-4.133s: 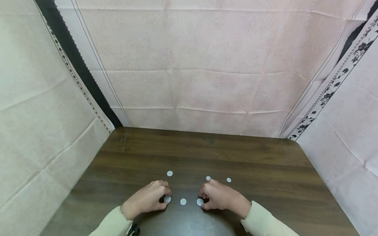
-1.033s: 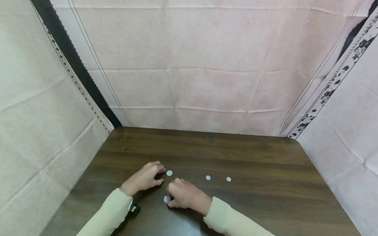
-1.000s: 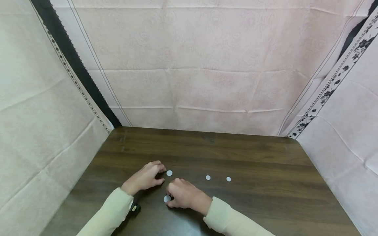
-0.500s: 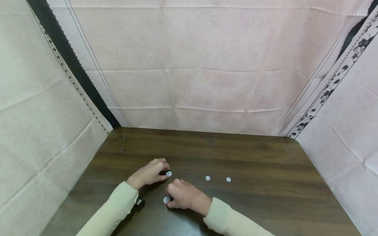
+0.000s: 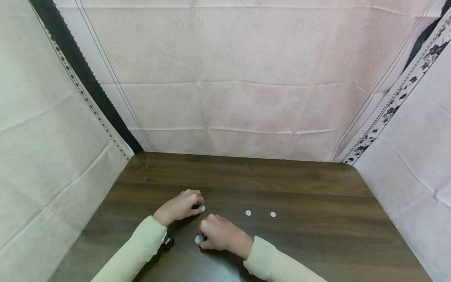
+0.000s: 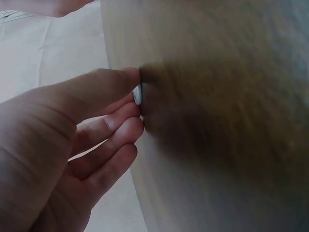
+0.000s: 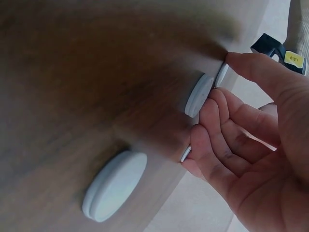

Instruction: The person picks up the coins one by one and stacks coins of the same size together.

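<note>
My left hand [image 5: 179, 206] pinches the far left white disc [image 5: 202, 208] by its edges, between thumb and fingers. In the left wrist view, only a sliver of this disc [image 6: 137, 94] shows. Nearer to me, my right hand [image 5: 219, 233] grips another white disc [image 5: 199, 239] between thumb and index finger. From the right wrist, this disc [image 7: 221, 74] appears standing edge-on to the camera on the tabletop. Two more discs lie flat beneath the right hand and forearm, one small-looking [image 7: 199, 95] and one close [image 7: 116, 186]; the head view hides both.
Two white discs, one in the middle [image 5: 248, 213] and one farther right [image 5: 273, 214], lie on the brown wooden table [image 5: 303, 188]. Pale cloth [image 5: 229, 98] hangs behind and at both sides. A black wristband [image 5: 168, 243] is on the left wrist.
The left hand has left the near left disc and now pinches the far left one. My right hand has moved left, from the near right disc to the near left one.
</note>
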Demonstrator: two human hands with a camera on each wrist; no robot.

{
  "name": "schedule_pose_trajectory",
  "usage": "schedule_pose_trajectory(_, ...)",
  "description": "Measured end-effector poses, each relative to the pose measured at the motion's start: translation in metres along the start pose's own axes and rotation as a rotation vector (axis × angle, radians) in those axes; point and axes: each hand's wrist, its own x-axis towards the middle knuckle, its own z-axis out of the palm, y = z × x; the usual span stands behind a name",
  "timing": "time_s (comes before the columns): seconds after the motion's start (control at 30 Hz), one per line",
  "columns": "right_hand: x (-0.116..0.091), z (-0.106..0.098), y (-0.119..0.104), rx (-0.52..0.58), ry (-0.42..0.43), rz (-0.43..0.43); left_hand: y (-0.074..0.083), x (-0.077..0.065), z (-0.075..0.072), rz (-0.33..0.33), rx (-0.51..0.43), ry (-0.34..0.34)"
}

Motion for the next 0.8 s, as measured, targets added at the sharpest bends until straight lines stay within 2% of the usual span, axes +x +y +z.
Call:
schedule_pose_trajectory(0.37,-0.0009,-0.0040,0.0003,-0.034,0.026,-0.013,-0.0001,0.0066,-0.0023,-0.025,0.019,-0.008)
schedule_pose_trajectory(0.67,-0.0020,-0.0002,0.0000,-0.037,0.038,-0.035,-0.0012,0.0065,0.0022,-0.003,0.120,0.008)
schedule_pose_trajectory(0.8,-0.0030,-0.0006,-0.0021,-0.039,0.026,-0.026,-0.0001,0.0044,0.0025,-0.015,0.139,0.001)
